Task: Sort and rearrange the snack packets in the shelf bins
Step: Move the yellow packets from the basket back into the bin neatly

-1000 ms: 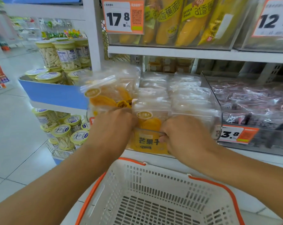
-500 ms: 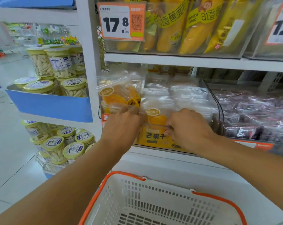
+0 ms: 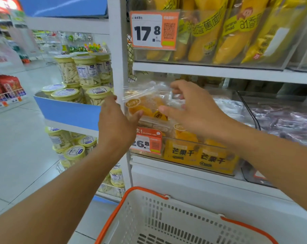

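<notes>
At the frame's centre, the left hand (image 3: 117, 124) is pinching a clear mango packet (image 3: 145, 106) above the shelf bin (image 3: 198, 155), while the right hand (image 3: 193, 110) is hovering beside it, fingers spread. A white basket (image 3: 166, 217) is sitting lower centre; pale floor tiles (image 3: 17, 147) are stretching left.

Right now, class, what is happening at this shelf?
A person is tidying mango packets in a clear bin on a shop shelf. The left hand holds the lower corner of a mango packet raised above the bin, thumb against its front. The right hand reaches in beside it with fingers spread over the packet's top right. More packets stand in the bin's front. A white basket sits below.
</notes>
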A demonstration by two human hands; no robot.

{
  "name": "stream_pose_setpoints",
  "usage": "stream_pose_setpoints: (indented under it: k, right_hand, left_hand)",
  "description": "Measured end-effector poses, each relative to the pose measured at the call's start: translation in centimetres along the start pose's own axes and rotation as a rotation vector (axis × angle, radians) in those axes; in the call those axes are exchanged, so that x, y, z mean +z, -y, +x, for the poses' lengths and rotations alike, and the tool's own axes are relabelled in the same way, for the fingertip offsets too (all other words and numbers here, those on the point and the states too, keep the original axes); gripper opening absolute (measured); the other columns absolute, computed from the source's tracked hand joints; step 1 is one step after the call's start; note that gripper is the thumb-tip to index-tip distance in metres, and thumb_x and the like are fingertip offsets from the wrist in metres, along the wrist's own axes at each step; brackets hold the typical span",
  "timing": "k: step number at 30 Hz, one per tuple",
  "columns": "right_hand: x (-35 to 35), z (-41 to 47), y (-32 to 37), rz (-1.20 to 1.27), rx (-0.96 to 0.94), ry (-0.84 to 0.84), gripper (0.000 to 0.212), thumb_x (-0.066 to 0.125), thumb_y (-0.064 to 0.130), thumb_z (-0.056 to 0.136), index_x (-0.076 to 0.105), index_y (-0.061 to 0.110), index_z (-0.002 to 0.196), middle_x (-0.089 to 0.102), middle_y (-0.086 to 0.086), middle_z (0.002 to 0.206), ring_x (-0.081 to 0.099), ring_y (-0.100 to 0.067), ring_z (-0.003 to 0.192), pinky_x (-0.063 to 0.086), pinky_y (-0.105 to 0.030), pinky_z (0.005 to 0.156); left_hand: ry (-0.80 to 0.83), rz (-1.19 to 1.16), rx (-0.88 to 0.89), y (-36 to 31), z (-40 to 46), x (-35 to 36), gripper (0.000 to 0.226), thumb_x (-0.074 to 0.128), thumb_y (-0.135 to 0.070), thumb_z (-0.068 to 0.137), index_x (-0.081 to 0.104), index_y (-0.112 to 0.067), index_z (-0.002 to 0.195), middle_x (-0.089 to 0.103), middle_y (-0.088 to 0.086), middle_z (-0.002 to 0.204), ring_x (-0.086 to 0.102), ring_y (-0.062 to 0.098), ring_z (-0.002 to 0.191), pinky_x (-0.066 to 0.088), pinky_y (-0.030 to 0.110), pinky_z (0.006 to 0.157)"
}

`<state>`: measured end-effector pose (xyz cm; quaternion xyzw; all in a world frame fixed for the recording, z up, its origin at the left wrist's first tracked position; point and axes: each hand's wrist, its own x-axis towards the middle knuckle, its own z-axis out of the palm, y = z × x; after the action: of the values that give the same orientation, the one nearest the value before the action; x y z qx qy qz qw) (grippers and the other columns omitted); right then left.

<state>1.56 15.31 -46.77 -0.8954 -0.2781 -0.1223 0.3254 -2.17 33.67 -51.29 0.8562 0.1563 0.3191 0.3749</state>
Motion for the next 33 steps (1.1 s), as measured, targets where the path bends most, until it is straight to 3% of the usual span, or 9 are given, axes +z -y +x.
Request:
stream_pose_setpoints:
  k: [4, 7, 9, 13, 16, 19, 24, 27, 33]
  right_hand:
    - [3.4, 4.7, 0.7, 0.137, 0.090, -0.018, 0.045, 0.084, 0.039, 0.078, 0.062, 0.012, 0.106, 0.067, -0.006, 0.103, 0.062, -0.020, 0.090, 0.051, -0.035, 0.072]
    - [4.6, 5.7, -0.4, 0.211, 0.233, -0.207, 0.041, 0.086, 0.033, 0.077, 0.056, 0.008, 0.064, 0.071, -0.019, 0.074, 0.069, -0.023, 0.064, 0.059, -0.048, 0.064]
    - [5.2, 5.2, -1.1, 0.213, 0.328, -0.308, 0.043, 0.083, 0.032, 0.078, 0.052, 0.011, 0.058, 0.070, -0.016, 0.066, 0.071, -0.027, 0.061, 0.060, -0.051, 0.059]
    - [5.5, 5.5, -0.9, 0.242, 0.359, -0.246, 0.041, 0.084, 0.034, 0.077, 0.059, 0.005, 0.064, 0.069, -0.013, 0.062, 0.071, -0.029, 0.059, 0.061, -0.051, 0.060]
    - [4.3, 6.5, 0.4, 0.458, 0.460, -0.097, 0.028, 0.082, 0.014, 0.084, 0.058, 0.005, 0.073, 0.066, -0.013, 0.065, 0.063, -0.024, 0.050, 0.063, -0.045, 0.061]
    - [3.8, 6.8, 1.3, 0.706, 0.537, -0.079, 0.042, 0.075, 0.002, 0.087, 0.053, -0.002, 0.123, 0.069, -0.020, 0.089, 0.066, -0.026, 0.057, 0.063, -0.044, 0.060]
    - [4.5, 7.1, 1.1, 0.357, 0.399, -0.093, 0.039, 0.081, 0.016, 0.084, 0.064, 0.001, 0.117, 0.070, -0.017, 0.087, 0.069, -0.027, 0.062, 0.063, -0.043, 0.058]
    - [4.4, 6.5, 1.2, 0.234, 0.351, -0.198, 0.041, 0.091, 0.033, 0.071, 0.065, 0.008, 0.091, 0.070, -0.009, 0.082, 0.070, -0.027, 0.063, 0.062, -0.045, 0.061]
    - [3.5, 4.3, 1.2, -0.135, 0.237, -0.201, 0.068, 0.082, 0.054, 0.073, 0.051, 0.015, 0.119, 0.054, -0.003, 0.116, 0.055, -0.025, 0.105, 0.047, -0.037, 0.076]
  left_hand:
    - [0.013, 0.019, 0.039, -0.3, 0.5, 1.2, 0.026, 0.056, -0.031, 0.099, 0.054, -0.011, 0.115, 0.056, 0.003, 0.116, 0.054, 0.021, 0.100, 0.041, 0.035, 0.080]
    - [0.022, 0.028, 0.105, -0.8, 1.3, 1.4, 0.016, 0.050, -0.022, 0.101, 0.054, -0.013, 0.115, 0.050, -0.001, 0.116, 0.044, 0.014, 0.094, 0.031, 0.024, 0.078]
    - [0.094, -0.013, 0.178, -1.1, 1.6, 1.6, 0.019, 0.052, -0.015, 0.100, 0.054, -0.014, 0.119, 0.046, -0.006, 0.117, 0.042, 0.009, 0.096, 0.027, 0.014, 0.078]
    - [0.180, -0.046, 0.187, -1.1, 1.7, 2.7, 0.024, 0.053, -0.008, 0.096, 0.043, -0.009, 0.118, 0.049, 0.008, 0.122, 0.048, 0.017, 0.100, 0.030, 0.015, 0.071]
    - [0.210, -0.143, 0.095, -1.5, 1.9, 2.8, 0.035, 0.056, -0.008, 0.094, 0.041, -0.010, 0.126, 0.054, 0.011, 0.118, 0.054, 0.024, 0.101, 0.042, 0.026, 0.078]
    - [0.143, -0.169, 0.099, -1.3, 2.2, 2.4, 0.024, 0.057, -0.001, 0.089, 0.051, -0.014, 0.108, 0.059, 0.005, 0.103, 0.057, 0.024, 0.096, 0.043, 0.027, 0.069]
    - [0.076, 0.020, 0.158, -0.9, 1.6, 1.4, 0.033, 0.060, -0.012, 0.091, 0.053, -0.014, 0.123, 0.054, 0.000, 0.121, 0.049, 0.013, 0.102, 0.034, 0.018, 0.078]
    - [0.038, 0.121, 0.233, -0.7, 0.9, 1.0, 0.042, 0.060, -0.016, 0.094, 0.049, -0.014, 0.135, 0.036, 0.005, 0.143, 0.042, 0.022, 0.125, 0.035, 0.022, 0.093]
    - [0.017, 0.093, 0.155, -0.3, 0.6, -0.1, 0.045, 0.054, -0.026, 0.098, 0.045, -0.022, 0.141, 0.056, 0.001, 0.115, 0.056, 0.023, 0.101, 0.038, 0.032, 0.078]
